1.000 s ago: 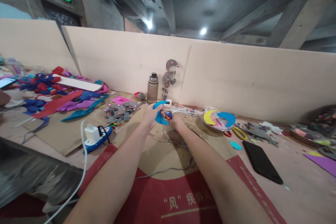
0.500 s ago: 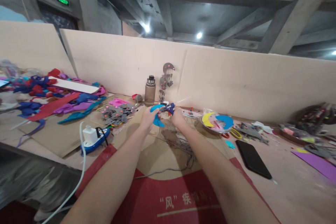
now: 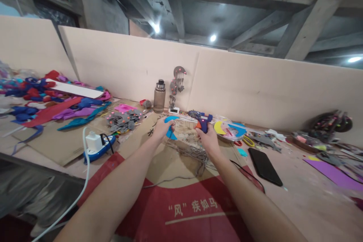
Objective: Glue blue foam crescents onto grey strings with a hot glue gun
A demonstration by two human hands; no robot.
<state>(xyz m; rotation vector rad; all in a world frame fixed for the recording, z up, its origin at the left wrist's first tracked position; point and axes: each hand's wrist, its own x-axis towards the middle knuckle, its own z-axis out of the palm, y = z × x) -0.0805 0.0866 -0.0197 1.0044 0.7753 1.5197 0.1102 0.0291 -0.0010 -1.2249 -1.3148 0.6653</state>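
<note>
Blue foam crescent [image 3: 169, 127] is in my left hand [image 3: 162, 129]. My fingers are curled shut over its near edge, so only the curved top and one lower tip stick out toward my other hand. I hold it just above the cardboard-covered surface [image 3: 297, 196], out in front of me at arm's length.

My right hand [image 3: 209, 140] is wrapped tight around the grip of a blue hot-glue gun [image 3: 202, 120] with an orange trigger. Its front end points across toward my left hand, but it is clearly apart from the crescent. A thin black cord [image 3: 249, 174] lies on the surface outside my right forearm.

Between and just below both hands lies a loose tangle of grey string [image 3: 195, 155]. Beyond my left hand a brown plastic water bottle [image 3: 159, 96] stands upright by the pale board wall. A grey hanging ornament dotted with pink [image 3: 176, 82] leans on the wall beside it.

Just past my right hand is a cluster of yellow and blue foam crescents [image 3: 219, 127]. Farther out on that side a black phone [image 3: 263, 166] lies flat.

To the outside of my left hand are grey foam cutouts with orange dots [image 3: 123, 119]. Nearer me on that side, a white charger block [image 3: 92, 141] is plugged into a blue power strip [image 3: 103, 147].
</note>
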